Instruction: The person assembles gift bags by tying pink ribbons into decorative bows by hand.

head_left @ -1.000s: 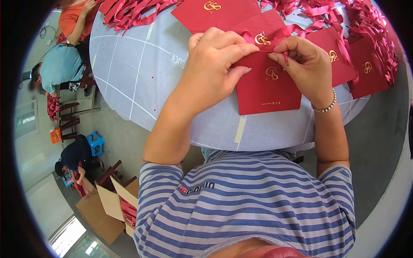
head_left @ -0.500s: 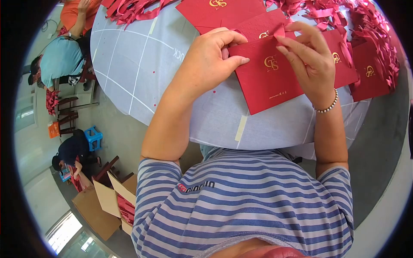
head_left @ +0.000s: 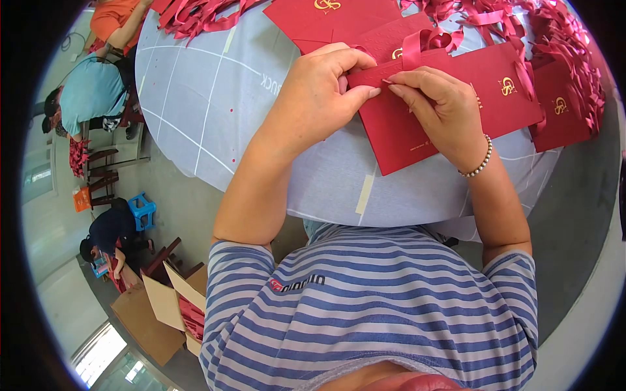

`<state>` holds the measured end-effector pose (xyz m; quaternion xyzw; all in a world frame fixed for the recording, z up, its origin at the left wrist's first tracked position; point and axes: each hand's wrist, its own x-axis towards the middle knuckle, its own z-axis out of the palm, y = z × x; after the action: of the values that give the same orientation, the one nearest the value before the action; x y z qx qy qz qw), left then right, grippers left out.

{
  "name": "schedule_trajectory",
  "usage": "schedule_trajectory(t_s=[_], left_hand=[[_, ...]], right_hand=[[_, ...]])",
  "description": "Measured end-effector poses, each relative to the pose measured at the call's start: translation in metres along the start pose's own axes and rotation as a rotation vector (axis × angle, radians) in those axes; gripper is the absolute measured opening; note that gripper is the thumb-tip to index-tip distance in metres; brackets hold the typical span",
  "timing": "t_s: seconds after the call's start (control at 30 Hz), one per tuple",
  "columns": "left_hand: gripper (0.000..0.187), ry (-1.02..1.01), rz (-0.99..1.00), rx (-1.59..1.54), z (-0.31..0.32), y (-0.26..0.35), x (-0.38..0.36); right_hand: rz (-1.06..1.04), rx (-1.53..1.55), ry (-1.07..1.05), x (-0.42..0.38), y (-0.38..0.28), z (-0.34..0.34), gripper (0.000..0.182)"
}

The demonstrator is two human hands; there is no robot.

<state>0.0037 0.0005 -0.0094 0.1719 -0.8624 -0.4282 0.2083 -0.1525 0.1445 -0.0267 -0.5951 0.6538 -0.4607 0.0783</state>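
A red paper gift bag (head_left: pixel 391 144) with gold lettering lies tilted in front of me near the table's edge. My left hand (head_left: pixel 326 91) grips its upper left corner, the thumb on the front face and the fingers behind. Against the front of the bag, just below its top edge, my right hand (head_left: pixel 445 107) pinches thumb and forefinger together. A red ribbon (head_left: pixel 412 51) loops over the bag's top edge and runs down to these fingers. Its tip is hidden in the pinch, and the hand covers most of the gold logo.
More red bags (head_left: pixel 502 85) lie beside and behind this one, with one bag (head_left: pixel 562 107) farther right. Heaps of red ribbon (head_left: pixel 208 16) edge the checked tablecloth (head_left: pixel 195 111). On the left are co-workers, a blue stool (head_left: pixel 141 210) and an open carton (head_left: pixel 163 301).
My right hand has moved down and left from above the bag's top edge to its front, closing into a pinch. The ribbon now stands in a loop. My left hand stays put.
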Motion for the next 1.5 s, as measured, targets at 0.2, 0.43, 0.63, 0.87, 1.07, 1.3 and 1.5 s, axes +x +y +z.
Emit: schedule_trajectory(t_s=[0.2,0.43,0.63,0.87,1.07,1.3,1.5], left_hand=[[0.027,0.021,0.054,0.049,0.002,0.002,-0.001],[0.026,0.021,0.098,0.06,0.005,0.002,-0.001],[0.023,-0.001,0.117,0.16,0.007,0.009,-0.003],[0.021,-0.053,0.287,0.235,0.01,0.008,-0.005],[0.019,-0.049,0.253,0.197,0.008,0.007,-0.003],[0.02,-0.009,0.316,0.119,0.003,0.001,0.001],[0.021,-0.005,0.461,0.187,0.007,0.009,-0.001]], right_hand=[[0.014,-0.009,0.021,0.0,-0.006,-0.001,0.01],[0.004,-0.109,0.002,0.0,-0.007,-0.001,0.007],[-0.091,-0.235,0.018,0.002,-0.006,0.006,0.004],[0.09,-0.238,-0.129,0.009,-0.014,-0.001,0.01],[0.249,-0.012,-0.266,0.021,-0.016,-0.014,0.012],[0.036,-0.157,-0.164,0.021,-0.003,-0.022,0.017],[-0.281,-0.194,-0.194,0.024,0.003,-0.027,0.021]])
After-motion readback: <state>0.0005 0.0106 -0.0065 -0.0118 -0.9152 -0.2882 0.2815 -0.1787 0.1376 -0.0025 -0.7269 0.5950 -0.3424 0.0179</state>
